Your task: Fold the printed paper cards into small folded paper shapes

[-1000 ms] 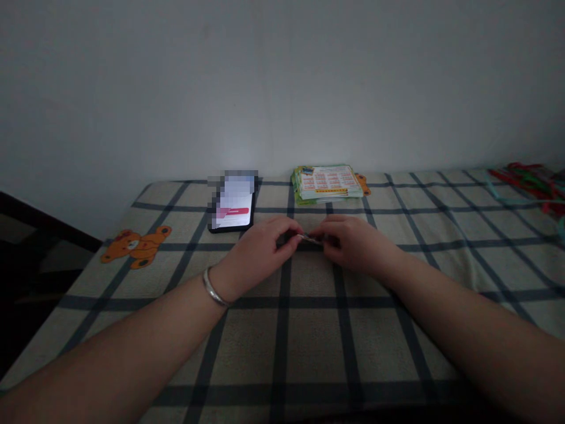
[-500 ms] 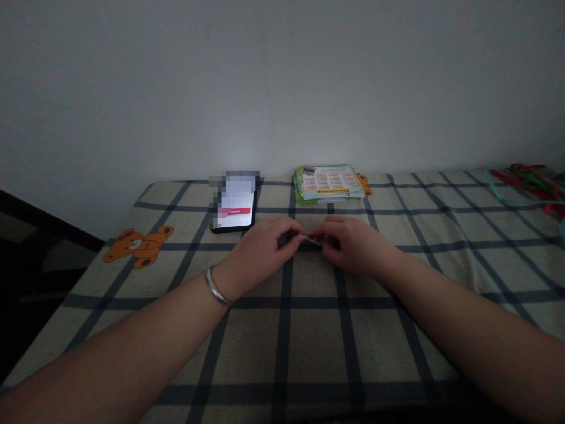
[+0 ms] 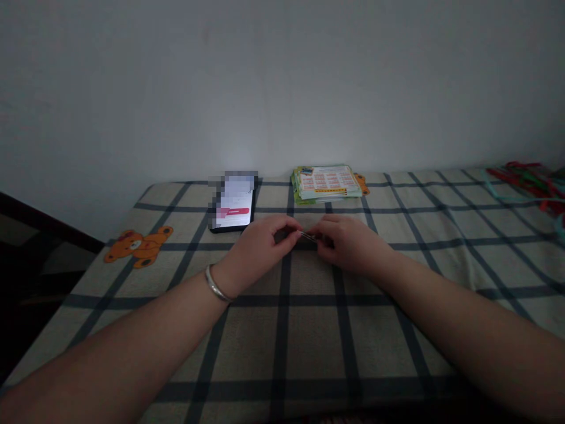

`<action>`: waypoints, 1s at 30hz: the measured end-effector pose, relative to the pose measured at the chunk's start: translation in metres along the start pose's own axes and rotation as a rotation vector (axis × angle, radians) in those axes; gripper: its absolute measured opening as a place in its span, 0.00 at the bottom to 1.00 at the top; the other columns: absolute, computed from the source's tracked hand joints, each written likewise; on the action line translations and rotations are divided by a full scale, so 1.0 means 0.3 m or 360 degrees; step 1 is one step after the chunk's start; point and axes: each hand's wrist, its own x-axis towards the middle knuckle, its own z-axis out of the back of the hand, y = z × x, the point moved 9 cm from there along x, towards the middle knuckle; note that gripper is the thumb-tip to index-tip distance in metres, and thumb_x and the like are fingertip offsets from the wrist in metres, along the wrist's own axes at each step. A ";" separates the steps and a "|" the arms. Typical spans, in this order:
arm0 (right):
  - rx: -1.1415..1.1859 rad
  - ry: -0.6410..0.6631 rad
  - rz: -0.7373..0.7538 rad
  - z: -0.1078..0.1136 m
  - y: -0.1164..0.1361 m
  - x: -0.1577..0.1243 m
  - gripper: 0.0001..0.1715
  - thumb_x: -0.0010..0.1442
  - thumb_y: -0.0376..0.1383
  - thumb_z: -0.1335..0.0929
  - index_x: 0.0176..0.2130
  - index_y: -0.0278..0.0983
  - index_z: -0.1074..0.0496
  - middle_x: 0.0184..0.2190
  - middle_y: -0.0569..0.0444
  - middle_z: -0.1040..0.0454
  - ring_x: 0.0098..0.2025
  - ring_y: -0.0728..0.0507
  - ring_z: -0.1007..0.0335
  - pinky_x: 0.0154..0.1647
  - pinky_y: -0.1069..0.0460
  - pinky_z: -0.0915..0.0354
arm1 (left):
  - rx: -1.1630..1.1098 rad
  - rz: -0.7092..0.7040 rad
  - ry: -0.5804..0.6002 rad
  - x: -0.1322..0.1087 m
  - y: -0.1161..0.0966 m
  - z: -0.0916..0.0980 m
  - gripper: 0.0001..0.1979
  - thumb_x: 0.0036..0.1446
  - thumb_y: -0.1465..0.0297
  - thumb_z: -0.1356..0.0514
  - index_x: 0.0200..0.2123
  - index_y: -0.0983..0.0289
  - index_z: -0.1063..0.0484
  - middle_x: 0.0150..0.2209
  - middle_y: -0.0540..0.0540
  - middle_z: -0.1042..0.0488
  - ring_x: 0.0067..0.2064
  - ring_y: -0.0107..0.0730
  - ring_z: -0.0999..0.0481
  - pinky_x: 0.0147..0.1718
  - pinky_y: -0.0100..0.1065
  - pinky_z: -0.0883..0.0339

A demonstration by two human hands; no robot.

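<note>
Both my hands meet over the middle of a checked cloth [image 3: 309,330]. My left hand [image 3: 260,244], with a silver bangle [image 3: 215,287] on its wrist, pinches one end of a small thin pale object [image 3: 308,237]. My right hand [image 3: 348,242] pinches the other end with curled fingers. The object is too small and dim to name. It is held just above the cloth.
A lit phone [image 3: 233,206] lies flat behind my left hand. A stack of printed cards [image 3: 327,182] sits by the wall. An orange bear print [image 3: 138,246] marks the cloth at left. Coloured cords [image 3: 532,179] lie at far right. The cloth drops off at the dark left edge.
Both hands stay pinched on the small object and have shifted very slightly left and away from me; nothing else has moved.
</note>
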 end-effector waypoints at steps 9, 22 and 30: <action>0.0232 -0.0096 -0.0169 -0.001 -0.038 0.016 0.12 0.54 0.33 0.35 0.39 0.37 0.26 0.29 0.55 0.27 0.28 0.48 0.36 0.28 0.54 0.45 | -0.0316 0.0123 -0.0097 0.002 0.030 -0.009 0.06 0.59 0.72 0.42 0.40 0.61 0.30 0.38 0.50 0.24 0.39 0.29 0.23 0.40 0.33 0.28; 0.0516 -0.0176 -0.0352 -0.016 -0.066 0.002 0.09 0.55 0.35 0.33 0.39 0.38 0.32 0.26 0.57 0.27 0.25 0.49 0.34 0.24 0.55 0.45 | -0.0189 -0.0105 0.0008 -0.010 -0.046 -0.017 0.13 0.57 0.76 0.41 0.46 0.60 0.31 0.46 0.53 0.30 0.48 0.33 0.28 0.48 0.39 0.28; 0.0665 -0.0177 -0.0313 -0.025 -0.059 0.005 0.10 0.55 0.34 0.32 0.39 0.38 0.35 0.26 0.58 0.26 0.25 0.49 0.32 0.25 0.56 0.42 | -0.0247 -0.0061 0.0042 -0.012 -0.015 -0.042 0.17 0.56 0.74 0.39 0.48 0.60 0.35 0.48 0.54 0.32 0.49 0.34 0.28 0.49 0.40 0.29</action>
